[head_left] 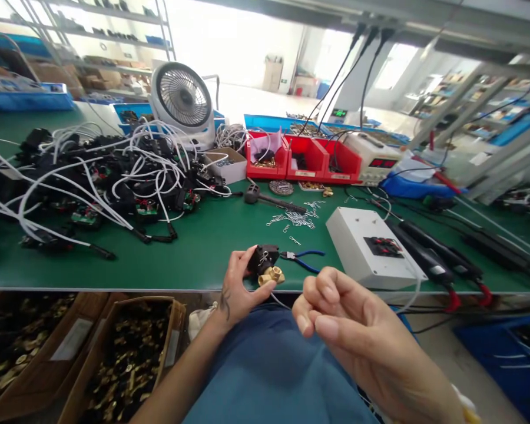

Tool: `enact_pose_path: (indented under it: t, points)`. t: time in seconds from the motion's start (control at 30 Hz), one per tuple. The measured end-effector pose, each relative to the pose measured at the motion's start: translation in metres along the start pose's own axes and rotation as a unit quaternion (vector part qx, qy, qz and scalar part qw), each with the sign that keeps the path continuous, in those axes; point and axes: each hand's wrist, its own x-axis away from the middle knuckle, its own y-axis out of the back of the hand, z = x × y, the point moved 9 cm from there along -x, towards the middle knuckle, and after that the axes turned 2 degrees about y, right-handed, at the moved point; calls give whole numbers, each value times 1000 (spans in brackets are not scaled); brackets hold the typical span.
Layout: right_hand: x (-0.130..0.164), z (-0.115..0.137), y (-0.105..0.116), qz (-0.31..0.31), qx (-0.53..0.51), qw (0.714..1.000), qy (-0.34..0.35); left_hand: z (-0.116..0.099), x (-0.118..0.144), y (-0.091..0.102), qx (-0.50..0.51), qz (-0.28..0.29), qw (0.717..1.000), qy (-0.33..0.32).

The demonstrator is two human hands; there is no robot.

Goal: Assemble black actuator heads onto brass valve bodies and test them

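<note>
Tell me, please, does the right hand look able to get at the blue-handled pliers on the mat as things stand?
Probably yes. The right hand is curled loosely and seems to hold nothing, and the blue-handled pliers lie in the open on the green mat just beyond it, beside the valve part in the left hand.

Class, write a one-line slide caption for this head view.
Left hand grips a black-and-brass valve beside blue-handled pliers; right hand curled.

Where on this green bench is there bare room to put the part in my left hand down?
Bare mat lies along the front edge, between the cable pile and the pliers. Your left hand holds the valve just beside it. A smaller gap sits between the clips and white box. The back row by the red bins is crowded.
</note>
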Motion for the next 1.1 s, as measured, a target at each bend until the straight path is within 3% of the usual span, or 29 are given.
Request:
enact_pose_path:
  t: [0.5,0.63,0.7,0.73,0.8,0.83,0.9,0.97,1.1]
  points:
    - [1,3,-7,15,27,999,41,-4,0,2,-14,-10,1000,-17]
    - [-3,13,9,-12,133,987,84,-4,0,2,-22,-7,1000,-19]
    - [-10,29,37,-73,298,938,160,-4,0,2,-27,-5,999,-19]
    - [-14,38,55,-111,399,888,201,-4,0,2,-29,-5,999,-20]
    - [-27,46,87,-166,620,732,230,-4,1,2,-31,-5,999,-22]
    - [-37,41,106,-165,657,705,211,-4,1,2,-31,-4,999,-23]
    - [-53,28,140,-153,695,681,169,-4,1,2,-32,-4,999,-27]
    - [-63,15,160,-134,712,675,140,-6,2,2,-34,-3,999,-32]
    - [-65,6,167,-123,723,669,123,-11,3,2,-41,0,998,-43]
